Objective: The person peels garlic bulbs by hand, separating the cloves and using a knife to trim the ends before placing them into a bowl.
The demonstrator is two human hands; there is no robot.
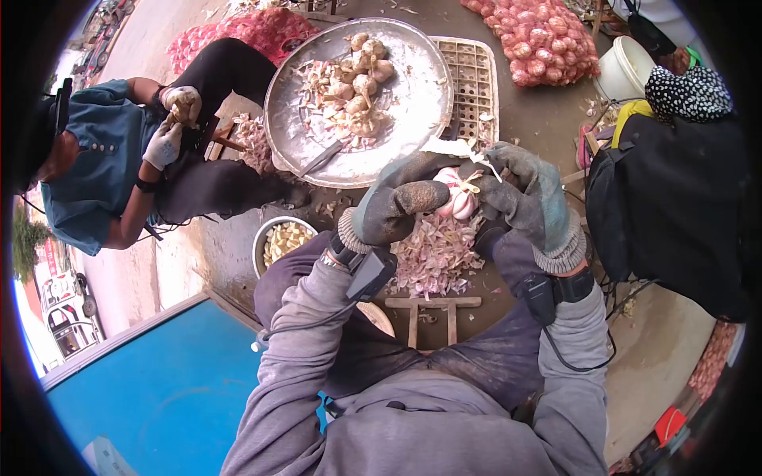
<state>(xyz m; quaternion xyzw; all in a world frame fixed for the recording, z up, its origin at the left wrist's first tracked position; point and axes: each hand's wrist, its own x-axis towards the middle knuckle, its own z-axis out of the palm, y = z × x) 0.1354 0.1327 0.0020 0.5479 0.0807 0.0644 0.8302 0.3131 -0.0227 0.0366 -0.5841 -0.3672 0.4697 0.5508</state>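
Note:
A garlic bulb (458,195) with pinkish-white skin is held between my two gloved hands. My left hand (399,197) has its fingers closed on the bulb's left side. My right hand (530,190) grips its right side, by the pale stem and loose skin. A strip of white peel (460,148) sticks up above the bulb, between the hands. Beyond my hands, a large round metal tray (413,67) holds several garlic bulbs (365,79), loose peel and a dark-handled knife (321,157). Under the hands lies a heap of garlic skins (432,254).
A bowl of cloves (286,240) stands by my left knee. Beside the tray is a plastic crate (476,71). Red mesh sacks (540,44) lie beyond. A co-worker (99,166) sits at the left, a black-covered object (667,198) stands right, and a blue board (167,381) is lower left.

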